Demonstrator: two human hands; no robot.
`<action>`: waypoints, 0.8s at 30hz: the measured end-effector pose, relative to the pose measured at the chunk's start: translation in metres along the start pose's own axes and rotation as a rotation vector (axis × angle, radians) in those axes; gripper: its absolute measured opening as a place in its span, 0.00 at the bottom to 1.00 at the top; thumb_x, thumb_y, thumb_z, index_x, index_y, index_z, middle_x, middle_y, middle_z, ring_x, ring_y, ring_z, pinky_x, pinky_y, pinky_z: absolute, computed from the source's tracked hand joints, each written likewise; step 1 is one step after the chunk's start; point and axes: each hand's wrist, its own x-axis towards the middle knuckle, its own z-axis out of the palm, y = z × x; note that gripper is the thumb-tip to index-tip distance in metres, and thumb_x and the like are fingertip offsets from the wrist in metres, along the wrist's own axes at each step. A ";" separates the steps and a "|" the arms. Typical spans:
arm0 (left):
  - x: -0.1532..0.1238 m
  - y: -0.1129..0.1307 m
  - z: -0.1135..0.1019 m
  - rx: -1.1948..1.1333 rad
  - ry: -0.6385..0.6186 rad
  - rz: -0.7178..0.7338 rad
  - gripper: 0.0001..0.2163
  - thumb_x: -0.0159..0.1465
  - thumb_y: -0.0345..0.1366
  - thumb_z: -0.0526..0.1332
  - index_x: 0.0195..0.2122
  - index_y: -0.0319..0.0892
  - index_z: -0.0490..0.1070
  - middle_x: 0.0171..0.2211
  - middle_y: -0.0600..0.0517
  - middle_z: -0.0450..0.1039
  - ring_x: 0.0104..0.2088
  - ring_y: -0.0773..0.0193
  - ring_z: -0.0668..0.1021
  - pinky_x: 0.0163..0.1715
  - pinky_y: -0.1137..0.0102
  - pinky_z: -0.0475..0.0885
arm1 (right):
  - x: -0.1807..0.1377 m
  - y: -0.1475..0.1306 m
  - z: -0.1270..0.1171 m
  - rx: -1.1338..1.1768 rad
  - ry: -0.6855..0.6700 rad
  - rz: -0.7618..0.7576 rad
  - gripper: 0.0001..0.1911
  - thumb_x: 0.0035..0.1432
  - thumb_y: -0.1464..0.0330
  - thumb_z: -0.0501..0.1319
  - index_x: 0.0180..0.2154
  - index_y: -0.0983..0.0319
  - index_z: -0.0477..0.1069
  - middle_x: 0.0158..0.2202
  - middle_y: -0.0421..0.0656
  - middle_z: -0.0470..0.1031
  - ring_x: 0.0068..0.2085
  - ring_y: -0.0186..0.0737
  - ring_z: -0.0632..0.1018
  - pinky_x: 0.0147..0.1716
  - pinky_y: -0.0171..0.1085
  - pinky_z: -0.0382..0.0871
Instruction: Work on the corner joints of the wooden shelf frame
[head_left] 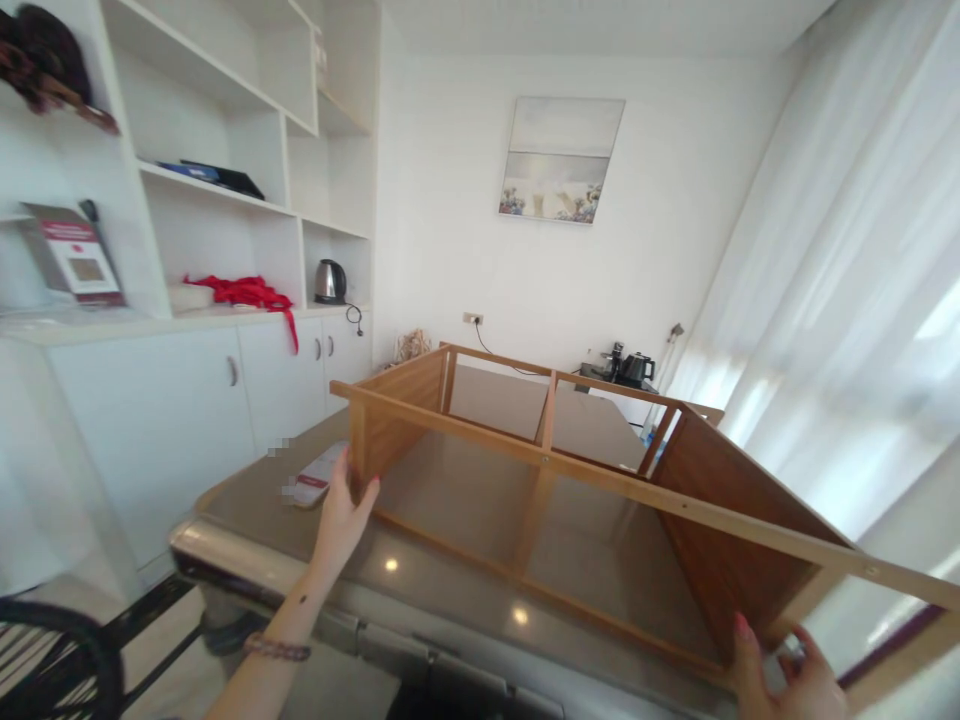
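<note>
Low right of frame, the right hand [787,680] curls its fingers around the near corner of the wooden frame [570,470]. Lower left, the left hand [346,515] clasps the frame's other end panel. The frame sits mid-picture on the glossy table [247,500]. Beyond, left: a kettle [329,281] on the white shelving [225,190].

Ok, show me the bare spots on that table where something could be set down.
Bare table shows left of the wooden frame, between the booklet and the near edge, and along the front strip between left hand and right hand. The far end by the kettle looks crowded.
</note>
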 end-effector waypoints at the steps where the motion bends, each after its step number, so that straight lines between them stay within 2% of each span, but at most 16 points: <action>1: 0.000 0.000 0.001 0.001 -0.013 -0.018 0.31 0.63 0.44 0.57 0.64 0.40 0.51 0.63 0.39 0.60 0.64 0.50 0.64 0.64 0.55 0.58 | 0.001 0.000 0.000 -0.008 0.010 -0.027 0.46 0.48 0.33 0.44 0.47 0.65 0.67 0.35 0.59 0.74 0.43 0.70 0.74 0.41 0.60 0.66; 6: 0.002 -0.008 -0.001 0.075 -0.065 -0.054 0.23 0.62 0.49 0.56 0.56 0.44 0.61 0.46 0.45 0.74 0.50 0.49 0.77 0.54 0.54 0.69 | 0.003 0.004 0.002 -0.023 0.036 -0.159 0.40 0.53 0.34 0.41 0.41 0.62 0.65 0.32 0.54 0.73 0.40 0.61 0.74 0.40 0.52 0.65; 12: -0.003 -0.010 -0.006 0.123 -0.081 -0.040 0.19 0.63 0.50 0.55 0.51 0.46 0.65 0.36 0.50 0.75 0.37 0.52 0.79 0.40 0.60 0.75 | 0.015 0.012 0.007 -0.015 0.023 -0.182 0.36 0.57 0.37 0.42 0.40 0.62 0.64 0.33 0.50 0.72 0.39 0.54 0.73 0.40 0.48 0.62; 18: -0.018 0.013 -0.004 0.123 -0.098 -0.074 0.24 0.62 0.51 0.56 0.54 0.44 0.65 0.38 0.48 0.77 0.36 0.53 0.80 0.39 0.61 0.75 | 0.044 0.023 0.012 0.001 -0.016 -0.219 0.33 0.58 0.38 0.44 0.39 0.62 0.63 0.33 0.49 0.71 0.38 0.51 0.72 0.40 0.48 0.61; 24: -0.031 0.024 0.001 0.114 -0.095 -0.105 0.26 0.62 0.50 0.57 0.58 0.42 0.64 0.44 0.45 0.78 0.41 0.51 0.81 0.44 0.60 0.74 | 0.068 0.027 0.019 -0.011 -0.047 -0.217 0.33 0.56 0.39 0.44 0.39 0.62 0.62 0.33 0.50 0.70 0.35 0.49 0.71 0.39 0.47 0.62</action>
